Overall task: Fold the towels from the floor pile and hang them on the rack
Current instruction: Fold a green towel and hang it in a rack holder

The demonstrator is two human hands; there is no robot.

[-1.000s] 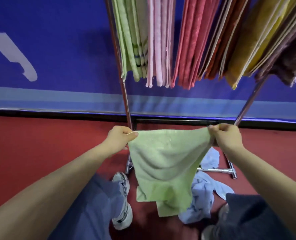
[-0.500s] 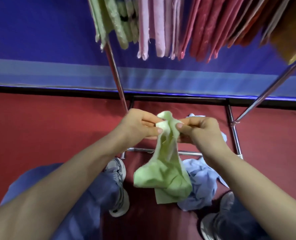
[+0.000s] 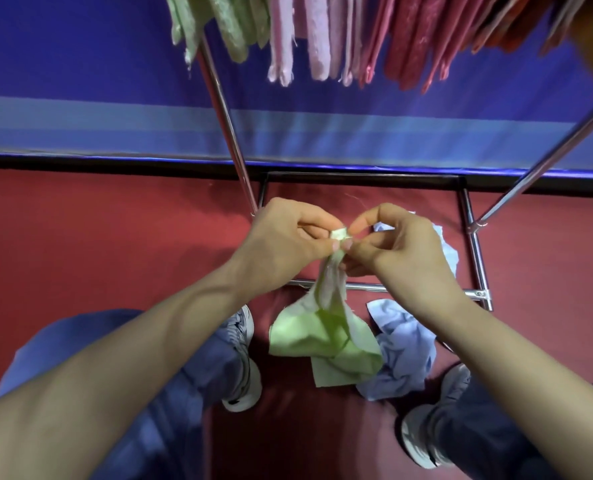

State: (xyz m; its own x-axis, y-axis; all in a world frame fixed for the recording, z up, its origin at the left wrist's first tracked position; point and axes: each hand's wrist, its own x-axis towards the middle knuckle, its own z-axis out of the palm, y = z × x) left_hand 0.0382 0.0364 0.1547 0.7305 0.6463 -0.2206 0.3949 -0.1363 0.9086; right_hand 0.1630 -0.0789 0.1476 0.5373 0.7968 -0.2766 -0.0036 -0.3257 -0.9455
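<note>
Left hand (image 3: 288, 237) and right hand (image 3: 399, 244) both pinch one green towel (image 3: 323, 337).
It hangs below both grips, beside one crumpled blue towel (image 3: 402, 351).

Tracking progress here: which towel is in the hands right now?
The light green towel, its top pinched between left hand and right hand. The pale blue pile lies on the floor; the hanging towels are on the rack.

Blue trousers (image 3: 198, 386), grey-white sneakers (image 3: 243, 358), bare forearms.
</note>
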